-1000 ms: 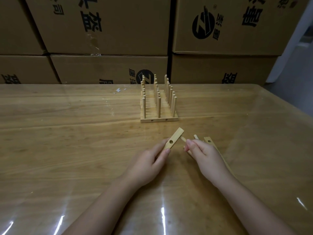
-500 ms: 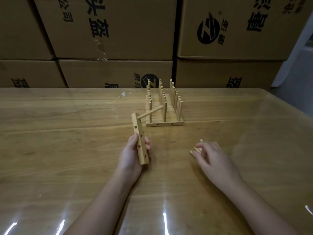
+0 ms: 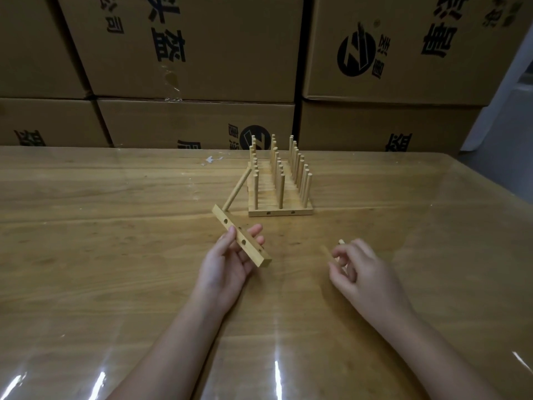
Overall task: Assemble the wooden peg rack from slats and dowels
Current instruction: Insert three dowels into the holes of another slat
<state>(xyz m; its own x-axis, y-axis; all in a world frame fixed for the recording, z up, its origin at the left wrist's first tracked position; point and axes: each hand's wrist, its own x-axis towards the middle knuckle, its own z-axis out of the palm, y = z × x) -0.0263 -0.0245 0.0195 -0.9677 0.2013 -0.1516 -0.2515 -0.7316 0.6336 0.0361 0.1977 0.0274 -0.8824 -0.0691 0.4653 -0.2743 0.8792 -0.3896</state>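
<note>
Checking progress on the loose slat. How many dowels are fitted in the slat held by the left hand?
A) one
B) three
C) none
A: the slat in the left hand carries a single dowel at its far end; the other holes are open.

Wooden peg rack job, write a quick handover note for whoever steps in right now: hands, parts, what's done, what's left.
Left hand: holds a light wooden slat with drilled holes off the table; one round wooden dowel is already seated in its far end.
Right hand: curled over loose wooden dowels on the glossy wooden table; grip unclear.
Done: the assembled wooden peg rack section stands beyond the hands, three rows of pegs upright.
Left: fill the slat's open holes, then join it to the rack.
</note>
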